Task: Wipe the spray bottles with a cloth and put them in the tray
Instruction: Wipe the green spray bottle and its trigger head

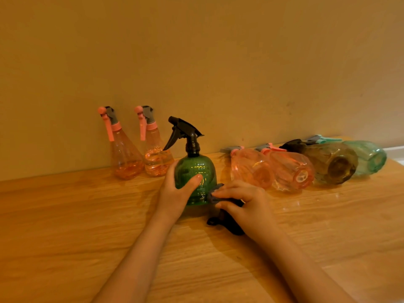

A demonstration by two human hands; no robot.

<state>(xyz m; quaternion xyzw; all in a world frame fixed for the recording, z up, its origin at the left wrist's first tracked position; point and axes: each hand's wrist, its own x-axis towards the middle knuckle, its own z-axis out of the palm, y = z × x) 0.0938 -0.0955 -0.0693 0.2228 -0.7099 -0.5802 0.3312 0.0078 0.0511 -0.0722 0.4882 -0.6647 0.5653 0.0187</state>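
Observation:
A green spray bottle (196, 169) with a black trigger head stands upright on the wooden table (65, 215). My left hand (175, 193) grips its body from the left, thumb across the front. My right hand (242, 202) holds a dark cloth (220, 217) against the bottle's lower right side; part of the cloth trails on the table. Two pink bottles (125, 156) (156, 156) stand by the wall at the left. To the right lie two pink bottles (251, 169) (290, 171), a brownish bottle (330, 162) and a teal bottle (367, 156). No tray is in view.
A plain wall (196, 62) runs right behind the bottles. The table's right end (393, 149) shows near the teal bottle. Bare wood stretches in front of my arms and to the left.

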